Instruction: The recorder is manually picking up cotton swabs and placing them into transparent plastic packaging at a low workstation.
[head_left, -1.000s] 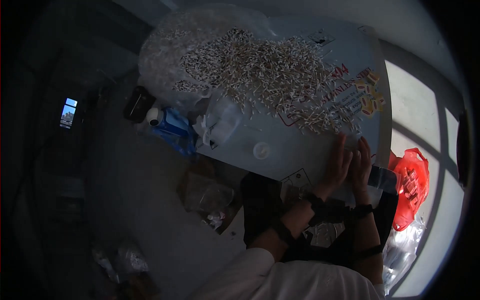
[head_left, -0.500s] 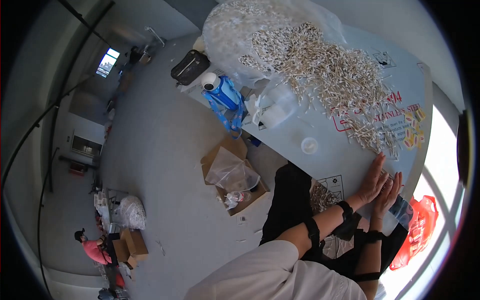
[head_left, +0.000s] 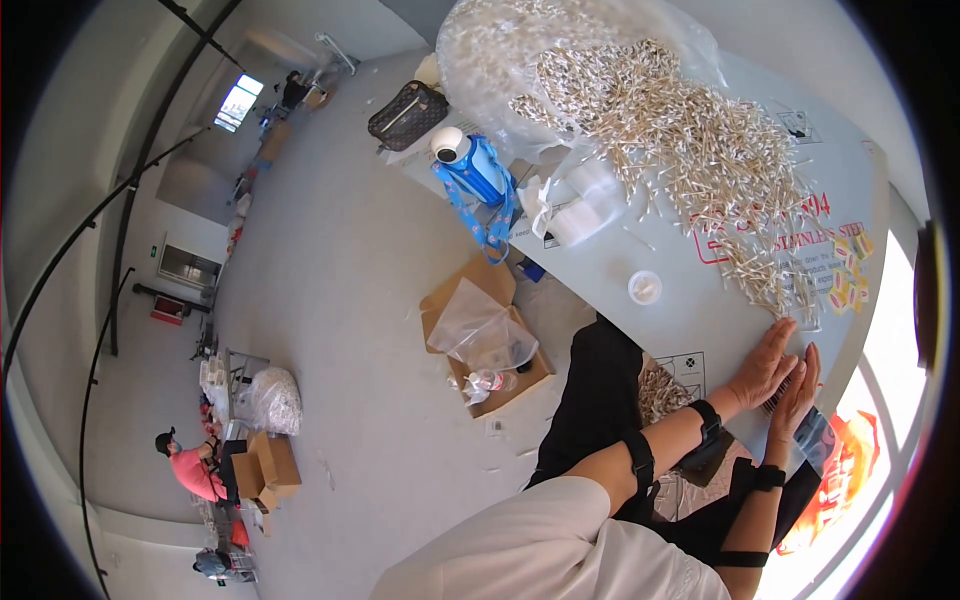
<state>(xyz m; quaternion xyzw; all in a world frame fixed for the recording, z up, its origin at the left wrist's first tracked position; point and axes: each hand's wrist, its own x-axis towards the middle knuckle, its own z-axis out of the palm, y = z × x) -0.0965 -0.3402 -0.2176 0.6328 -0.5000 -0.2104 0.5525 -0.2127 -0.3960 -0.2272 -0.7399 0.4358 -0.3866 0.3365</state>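
Everything has slid a little right in view: pile, white tub [head_left: 645, 288] and blue bottle [head_left: 488, 175] go together, so that's mostly head motion. Left hand [head_left: 760, 380] and right hand [head_left: 795, 400] travel with it; little change against the surface [head_left: 700, 315]. Dark ridged item [head_left: 779, 393] shows between the palms, mostly hidden; can't tell what it is. Fingers look long and straight, palms facing, not clenched; can't tell if they grip it. Swabs [head_left: 700, 140] lie heaped ahead, thin tail running to near the left fingertips. My take: even pressure from both palms, wrists low, fingertips clear of the strays.
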